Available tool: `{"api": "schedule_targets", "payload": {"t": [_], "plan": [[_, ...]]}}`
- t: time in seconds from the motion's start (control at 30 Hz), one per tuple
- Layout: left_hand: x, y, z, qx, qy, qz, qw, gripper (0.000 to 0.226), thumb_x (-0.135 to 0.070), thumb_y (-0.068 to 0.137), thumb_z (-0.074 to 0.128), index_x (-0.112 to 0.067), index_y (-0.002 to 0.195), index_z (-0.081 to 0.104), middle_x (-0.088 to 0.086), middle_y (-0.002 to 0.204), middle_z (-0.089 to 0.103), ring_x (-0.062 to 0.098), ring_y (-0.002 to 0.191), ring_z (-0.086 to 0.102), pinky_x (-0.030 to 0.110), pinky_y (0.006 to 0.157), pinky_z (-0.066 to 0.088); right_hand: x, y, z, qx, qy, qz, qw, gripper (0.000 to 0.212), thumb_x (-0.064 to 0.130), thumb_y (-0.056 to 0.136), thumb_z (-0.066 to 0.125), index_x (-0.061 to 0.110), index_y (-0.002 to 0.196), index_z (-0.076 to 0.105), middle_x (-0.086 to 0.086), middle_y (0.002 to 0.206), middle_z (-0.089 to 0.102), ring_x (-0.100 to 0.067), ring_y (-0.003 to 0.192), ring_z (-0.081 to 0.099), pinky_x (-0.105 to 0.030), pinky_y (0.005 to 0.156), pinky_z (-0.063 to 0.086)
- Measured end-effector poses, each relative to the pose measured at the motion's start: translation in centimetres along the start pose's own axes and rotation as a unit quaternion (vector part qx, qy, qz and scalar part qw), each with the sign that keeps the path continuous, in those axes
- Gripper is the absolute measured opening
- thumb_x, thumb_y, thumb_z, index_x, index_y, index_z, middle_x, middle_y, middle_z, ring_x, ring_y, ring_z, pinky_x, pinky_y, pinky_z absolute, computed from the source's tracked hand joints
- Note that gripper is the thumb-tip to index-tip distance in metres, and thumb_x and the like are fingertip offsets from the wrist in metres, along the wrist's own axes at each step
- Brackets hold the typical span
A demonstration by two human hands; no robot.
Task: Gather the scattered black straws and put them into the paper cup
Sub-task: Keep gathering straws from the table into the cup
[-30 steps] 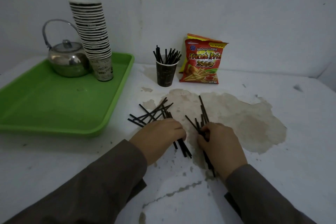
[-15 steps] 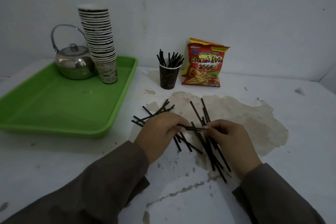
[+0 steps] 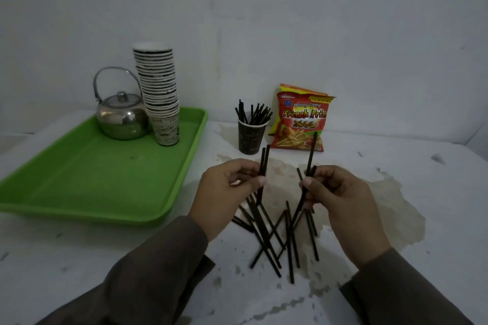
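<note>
A dark paper cup [image 3: 249,138] stands near the wall, with several black straws sticking out of it. My left hand [image 3: 224,192] is raised above the table, pinching two black straws [image 3: 264,161] nearly upright. Beside it my right hand [image 3: 335,195] grips a few black straws [image 3: 311,155] that lean to the right at the top. Under both hands a loose pile of black straws [image 3: 274,235] lies crossed on the stained white table [image 3: 422,192].
A green tray [image 3: 79,177] at the left holds a steel kettle [image 3: 121,116] and a tall stack of paper cups [image 3: 158,92]. A red French-fries snack bag [image 3: 301,124] leans on the wall just right of the cup.
Both hands have risen off the table, each lifting straws from the pile and tipping them upright. The view has tilted up, so the cup and tray sit lower in frame.
</note>
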State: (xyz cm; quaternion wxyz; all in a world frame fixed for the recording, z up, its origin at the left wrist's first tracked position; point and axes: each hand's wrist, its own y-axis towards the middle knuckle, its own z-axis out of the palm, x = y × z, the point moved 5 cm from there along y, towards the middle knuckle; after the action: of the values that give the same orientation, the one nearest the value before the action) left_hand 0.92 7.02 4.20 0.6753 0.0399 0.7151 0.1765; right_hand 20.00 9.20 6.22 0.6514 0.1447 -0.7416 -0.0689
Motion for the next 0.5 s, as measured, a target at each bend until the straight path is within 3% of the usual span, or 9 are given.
{"api": "schedule_targets", "payload": {"t": [0.1,0.2,0.33,0.5], "plan": [[-1.2,1.6,-0.5,-0.005,0.000,0.016,1.000,0.016,-0.007,0.072,0.073,-0.019,0.082,0.071,0.006,0.081,0.072,0.018,0.077,0.066,0.027,0.070,0.056,1.8,1.7,0.7,-0.003,-0.006,-0.029,1.000,0.005,0.008,0.077,0.068,0.013,0.076,0.067,-0.010,0.065,0.066,-0.016,0.056,0.060,-0.029,0.059,0.052],[-3.3,3.9,-1.1,-0.012,0.018,0.048,0.999,0.013,-0.007,0.072,0.074,-0.014,0.082,0.070,0.012,0.084,0.072,0.016,0.077,0.065,0.023,0.069,0.056,4.0,4.4,1.5,-0.008,-0.015,-0.059,0.998,0.007,0.013,0.073,0.072,0.018,0.070,0.068,-0.003,0.070,0.070,-0.005,0.061,0.062,-0.013,0.057,0.048],[-5.9,8.2,-2.8,-0.064,0.065,0.068,0.994,0.013,-0.010,0.072,0.075,-0.014,0.084,0.071,0.008,0.084,0.072,0.006,0.074,0.064,0.011,0.066,0.051,6.3,8.7,2.8,-0.013,0.022,-0.068,0.997,0.008,0.009,0.076,0.070,0.004,0.081,0.067,-0.003,0.074,0.072,-0.007,0.066,0.067,-0.016,0.061,0.053],[-6.9,12.8,-4.4,-0.098,0.055,0.067,0.991,0.015,-0.007,0.073,0.073,-0.009,0.088,0.071,0.010,0.084,0.072,0.014,0.075,0.066,0.020,0.070,0.055,7.2,13.5,4.4,-0.048,-0.020,-0.093,0.994,0.009,0.010,0.079,0.068,0.005,0.086,0.067,-0.007,0.076,0.071,-0.012,0.066,0.065,-0.014,0.058,0.052]]}}
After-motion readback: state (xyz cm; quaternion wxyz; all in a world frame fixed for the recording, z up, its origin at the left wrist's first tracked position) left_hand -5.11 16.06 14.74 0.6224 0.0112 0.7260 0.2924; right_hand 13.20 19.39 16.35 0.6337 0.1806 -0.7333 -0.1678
